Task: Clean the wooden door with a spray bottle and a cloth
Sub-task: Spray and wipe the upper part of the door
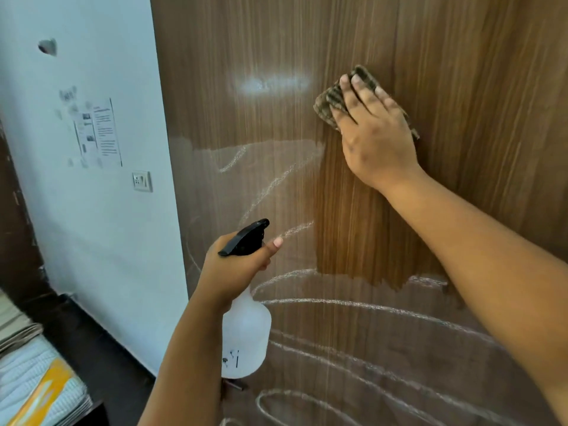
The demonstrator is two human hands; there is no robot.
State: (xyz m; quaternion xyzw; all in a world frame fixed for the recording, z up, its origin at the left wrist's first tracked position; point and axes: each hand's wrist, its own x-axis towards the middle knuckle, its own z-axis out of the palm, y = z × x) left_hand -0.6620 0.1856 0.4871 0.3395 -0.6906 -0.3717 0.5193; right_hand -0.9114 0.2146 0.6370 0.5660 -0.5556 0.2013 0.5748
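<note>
Wooden door (461, 72) fills the right and centre of the view, vertical grain, brown. White chalk-like scribbles (353, 305) loop across its lower half; more faint strokes in the middle left. A darker, wet-looking patch (353, 226) runs down below the right hand, free of marks, its lower edge ragged. A bright glare spot sits upper centre.

Right hand (373, 130): fingers straight and together, palm flat, pressing a brown striped cloth (330, 103) against the door, upper right of centre. Cloth shows past the fingertips and along both sides of the hand. Grip here is an open, flat press, not a pinch.

Left hand (233, 272): grip closed around the neck of a spray bottle (246, 333), held in the air low centre, close in front of the door. Black trigger head (246, 238) points up and right toward the door; one fingertip extends past it. Bottle body translucent white, small dark print near its base.

Left side: white wall (101, 226) with a taped paper sheet (100, 133), a wall socket (142, 181) below it, a small hole higher up. Bottom left corner, a bed (40, 379) with white and orange bedding.
</note>
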